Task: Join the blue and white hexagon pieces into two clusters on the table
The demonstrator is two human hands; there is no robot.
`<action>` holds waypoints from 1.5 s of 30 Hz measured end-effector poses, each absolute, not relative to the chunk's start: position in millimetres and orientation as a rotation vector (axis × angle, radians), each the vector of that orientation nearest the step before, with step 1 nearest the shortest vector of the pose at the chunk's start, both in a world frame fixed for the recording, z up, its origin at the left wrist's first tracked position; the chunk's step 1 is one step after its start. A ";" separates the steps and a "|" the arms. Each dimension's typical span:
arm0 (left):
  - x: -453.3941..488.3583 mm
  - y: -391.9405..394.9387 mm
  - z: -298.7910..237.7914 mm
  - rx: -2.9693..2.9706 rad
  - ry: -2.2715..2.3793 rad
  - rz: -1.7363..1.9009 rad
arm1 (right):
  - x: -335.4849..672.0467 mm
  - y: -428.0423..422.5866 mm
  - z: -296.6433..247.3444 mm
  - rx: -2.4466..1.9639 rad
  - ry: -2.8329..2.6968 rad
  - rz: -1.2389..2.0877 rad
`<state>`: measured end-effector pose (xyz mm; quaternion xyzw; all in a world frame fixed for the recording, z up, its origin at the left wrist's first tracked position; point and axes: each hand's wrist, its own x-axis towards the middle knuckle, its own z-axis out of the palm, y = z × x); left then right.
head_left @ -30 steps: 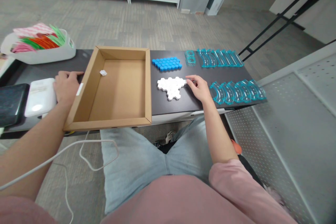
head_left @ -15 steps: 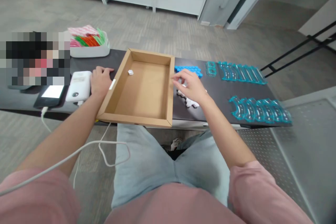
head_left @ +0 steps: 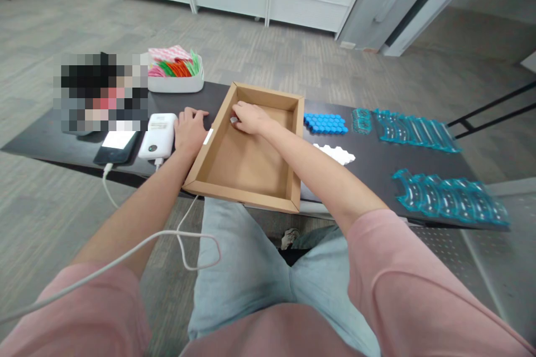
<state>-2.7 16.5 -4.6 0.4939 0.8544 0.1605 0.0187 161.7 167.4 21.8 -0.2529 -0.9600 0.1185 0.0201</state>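
Note:
A shallow brown cardboard box point(head_left: 247, 198) lies on the dark table, reaching over its near edge. My right hand point(head_left: 250, 118) is inside it, near the far left corner, fingers closed at a small white hexagonal piece point(head_left: 233, 120); the fingers partly hide the piece. Left of the box, my left hand point(head_left: 189, 129) rests on the tabletop with its fingers apart and holds nothing. A white power bank point(head_left: 158, 136) lies right beside that hand. Blue hexagonal pieces point(head_left: 325, 122) sit in rows right of the box, with white ones point(head_left: 335, 153) nearer me, partly behind my right forearm.
Clear teal plastic parts point(head_left: 414, 131) form a row at the right, another teal row point(head_left: 452, 199) nearer me and a small teal group point(head_left: 361, 121). A phone point(head_left: 115, 148) and a white bin point(head_left: 176, 85) of colourful strips stand left. A white cable point(head_left: 167, 232) crosses my left arm.
My right hand has moved left from beside the box's right wall into the box, onto the white hexagonal piece. My left hand stays on the table. The whole view has shifted.

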 end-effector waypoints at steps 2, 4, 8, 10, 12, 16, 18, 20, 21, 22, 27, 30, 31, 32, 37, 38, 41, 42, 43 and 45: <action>-2.7 16.6 -4.9 1.536 2.653 0.502 | 168.9 167.8 25.3 -0.756 -2.933 0.416; -3.3 16.4 -5.6 1.536 2.655 0.506 | 186.2 171.4 32.7 -0.706 -2.834 0.524; -4.7 15.5 -5.4 1.525 2.659 0.501 | 262.3 182.1 53.4 -0.627 -2.548 0.723; -4.6 14.6 -3.7 1.523 2.645 0.485 | 316.3 184.4 61.0 -0.679 -2.421 0.714; -4.2 13.8 -1.6 1.524 2.627 0.471 | 370.1 183.9 62.8 -0.787 -2.303 0.667; -4.8 13.4 1.1 1.509 2.627 0.456 | 442.3 180.3 46.2 -0.904 -2.174 0.614; -5.6 13.8 1.9 1.497 2.632 0.446 | 453.8 177.8 32.4 -0.915 -2.142 0.628; -5.9 14.4 3.2 1.479 2.635 0.421 | 453.0 174.1 20.0 -0.893 -2.138 0.691; -5.7 14.7 3.9 1.470 2.636 0.406 | 449.8 171.8 15.2 -0.867 -2.153 0.735; -5.3 15.0 4.7 1.463 2.638 0.390 | 445.8 169.1 11.7 -0.839 -2.182 0.777; -3.9 16.9 6.3 1.412 2.680 0.334 | 426.9 155.9 7.0 -0.844 -2.423 0.790; -6.8 17.0 3.7 1.410 2.687 0.318 | 420.3 151.0 5.6 -0.839 -2.504 0.748; -8.4 16.8 2.3 1.419 2.690 0.325 | 418.8 150.0 4.6 -0.832 -2.517 0.740; -10.1 16.5 0.9 1.428 2.696 0.337 | 417.7 149.3 3.3 -0.831 -2.523 0.731; -17.7 16.7 -6.3 1.452 2.702 0.372 | 415.2 147.5 -1.9 -0.850 -2.550 0.683; -18.8 17.3 -7.8 1.455 2.705 0.374 | 415.2 147.1 -2.0 -0.848 -2.565 0.670; -22.3 19.5 -13.1 1.468 2.728 0.388 | 415.5 145.2 -0.2 -0.854 -2.612 0.623; -23.7 20.2 -15.1 1.478 2.731 0.401 | 415.7 144.3 0.9 -0.862 -2.625 0.604; -25.4 20.8 -17.1 1.487 2.732 0.420 | 415.7 143.4 1.8 -0.869 -2.636 0.585; -28.8 21.6 -20.3 1.504 2.723 0.457 | 415.4 141.6 3.0 -0.877 -2.646 0.553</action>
